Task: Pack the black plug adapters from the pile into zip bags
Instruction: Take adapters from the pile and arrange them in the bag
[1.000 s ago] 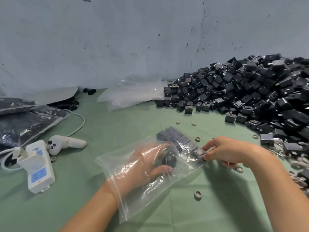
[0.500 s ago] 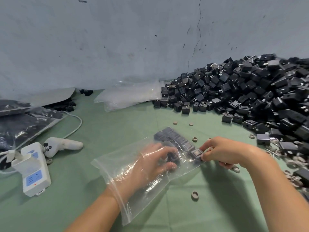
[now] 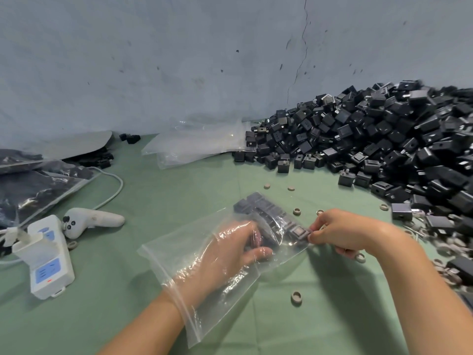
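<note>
Table (image 3: 158, 196), green cover. Right: heaped black plug adapters (image 3: 384, 139). Back centre: stack of empty zip bags (image 3: 194, 144). Left: filled bags (image 3: 33, 190), white power strip (image 3: 48, 262), white controller (image 3: 94, 221) just beside it. Centre: one zip bag (image 3: 179, 257), partly loaded. Small grey rings (image 3: 296, 298) scattered loose.

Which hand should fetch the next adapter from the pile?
Right, probably. The right hand is outside the zip bag, pinching its far edge, and lies nearest the pile. The left hand is wrist-deep inside the bag, gripping an adapter, so it would have to withdraw first.
</note>
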A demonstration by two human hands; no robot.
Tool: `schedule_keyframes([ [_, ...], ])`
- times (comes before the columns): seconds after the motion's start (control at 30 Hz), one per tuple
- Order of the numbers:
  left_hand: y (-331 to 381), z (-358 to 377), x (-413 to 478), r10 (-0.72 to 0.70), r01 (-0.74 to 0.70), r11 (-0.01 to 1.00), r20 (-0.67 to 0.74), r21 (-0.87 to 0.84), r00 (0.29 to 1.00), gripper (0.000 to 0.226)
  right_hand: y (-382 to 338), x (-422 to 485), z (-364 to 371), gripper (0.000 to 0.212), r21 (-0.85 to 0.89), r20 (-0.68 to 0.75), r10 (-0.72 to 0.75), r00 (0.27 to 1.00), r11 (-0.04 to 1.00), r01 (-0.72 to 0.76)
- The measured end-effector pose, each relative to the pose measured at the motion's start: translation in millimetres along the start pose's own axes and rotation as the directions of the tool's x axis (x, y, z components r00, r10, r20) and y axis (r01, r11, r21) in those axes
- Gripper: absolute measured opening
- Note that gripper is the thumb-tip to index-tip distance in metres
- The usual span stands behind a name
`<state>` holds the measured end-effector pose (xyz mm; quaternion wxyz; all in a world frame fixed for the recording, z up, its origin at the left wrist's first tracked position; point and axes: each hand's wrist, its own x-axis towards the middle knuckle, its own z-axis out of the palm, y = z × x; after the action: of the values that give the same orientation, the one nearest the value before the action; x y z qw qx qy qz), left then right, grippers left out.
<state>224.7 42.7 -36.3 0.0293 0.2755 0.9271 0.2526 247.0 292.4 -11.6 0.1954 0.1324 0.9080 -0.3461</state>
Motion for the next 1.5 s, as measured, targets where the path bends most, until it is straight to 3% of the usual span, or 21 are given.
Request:
schedule_keyframes([
  [0.13,-4,-3,-9,0.104,-0.105,0.992,-0.014,-0.076,0.994,0.024,2,1,0,0.008,0.011,0.007,0.015,1.000,1.000,-0.015],
  [0.3,-6,-6,-10,0.224,-0.224,0.974,-0.055,0.007,0.973,0.024,2,1,-1,0.011,0.006,0.015,0.027,1.000,1.000,-0.027],
  [0.73,-8,-9,-16,0.282,-0.279,0.959,-0.096,0.038,0.955,0.027,-1,-4,-1,0.019,-0.009,-0.044,0.026,0.999,1.000,-0.027],
  [0.87,-20,-17,-28,0.245,-0.249,0.968,-0.149,-0.009,0.958,0.022,-10,-11,-1,0.033,-0.021,-0.165,-0.011,0.986,1.000,0.008],
  [0.97,-42,-31,-47,0.171,-0.169,0.985,-0.147,0.024,0.974,0.019,-23,-15,-1,0.032,0.094,-0.341,-0.117,0.933,0.983,0.158],
  [1.1,-68,-59,-80,-0.093,0.076,0.991,-0.153,-0.113,0.984,0.028,-48,-22,7,0.021,0.451,-0.337,-0.188,0.922,0.828,0.334],
  [1.17,-77,-72,-89,-0.192,0.149,0.971,-0.247,-0.185,0.950,0.039,-60,-28,17,0.025,0.620,-0.274,-0.219,0.936,0.703,0.347],
  [1.23,-79,-85,-95,-0.264,0.172,0.956,-0.439,-0.239,0.859,0.033,-70,-35,29,0.026,0.729,-0.215,-0.257,0.942,0.600,0.330],
  [1.3,-77,-96,-99,-0.341,0.148,0.926,-0.604,-0.346,0.721,0.029,-81,-39,42,0.027,0.758,-0.174,-0.328,0.928,0.557,0.339],
  [1.37,-69,-102,-101,-0.378,0.083,0.902,-0.682,-0.424,0.626,0.029,-92,-43,54,0.028,0.764,-0.160,-0.422,0.892,0.520,0.383],
  [1.43,-55,-105,-101,-0.323,-0.003,0.902,-0.680,-0.432,0.659,0.027,-103,-46,66,0.028,0.770,-0.175,-0.507,0.844,0.464,0.439],
  [1.5,-36,-105,-101,-0.205,-0.091,0.902,-0.603,-0.423,0.771,0.020,-113,-48,75,0.029,0.768,-0.195,-0.554,0.809,0.428,0.478],
])
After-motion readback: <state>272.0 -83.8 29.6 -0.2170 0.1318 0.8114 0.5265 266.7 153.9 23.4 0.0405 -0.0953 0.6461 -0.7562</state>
